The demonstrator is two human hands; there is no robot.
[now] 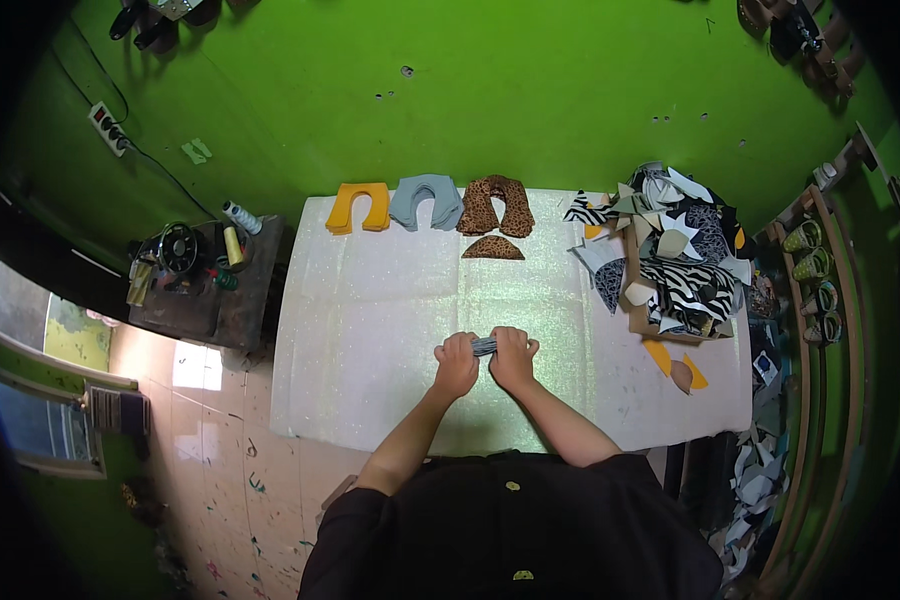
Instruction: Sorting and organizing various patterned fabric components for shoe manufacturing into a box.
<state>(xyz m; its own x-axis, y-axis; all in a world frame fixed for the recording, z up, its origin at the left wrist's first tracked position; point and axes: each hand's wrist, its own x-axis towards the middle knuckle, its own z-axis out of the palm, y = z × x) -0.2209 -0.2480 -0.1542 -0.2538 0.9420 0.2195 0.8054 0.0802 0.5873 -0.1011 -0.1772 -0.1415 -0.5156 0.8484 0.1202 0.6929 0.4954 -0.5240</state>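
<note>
Left hand (457,366): closed, fingers wrapped around the near-left end of the bundle, out over the table.
Right hand (513,358): closed likewise on the bundle's other end, just beside my left.
Bundle (484,346): grey, layered, bridging my two fists above the table's near half; mostly covered by my fingers, so perhaps cloth or thin sheet, I cannot tell.
Table (355,330): broad, covered in pale, shimmery sheeting.
Far edge, left to right: yellow U-shaped stack (358,191); blue-grey U-shaped stack (426,183); leopard-print U-shaped stack (497,187); all with openings toward me.
Below the leopard stack: half-round leopard-print piece (493,249), near it, curved side away from me.
Right side: brown cardboard box (660,328) heaped with zebra-print scraps (698,288) and other offcuts; orange scraps (699,374) on the table, nearer me.
Off left: dark worktop (185,308) bearing a black handwheel (179,247) and a yellow thread cone (233,246).
Beyond: bright green wall (300,110).
</note>
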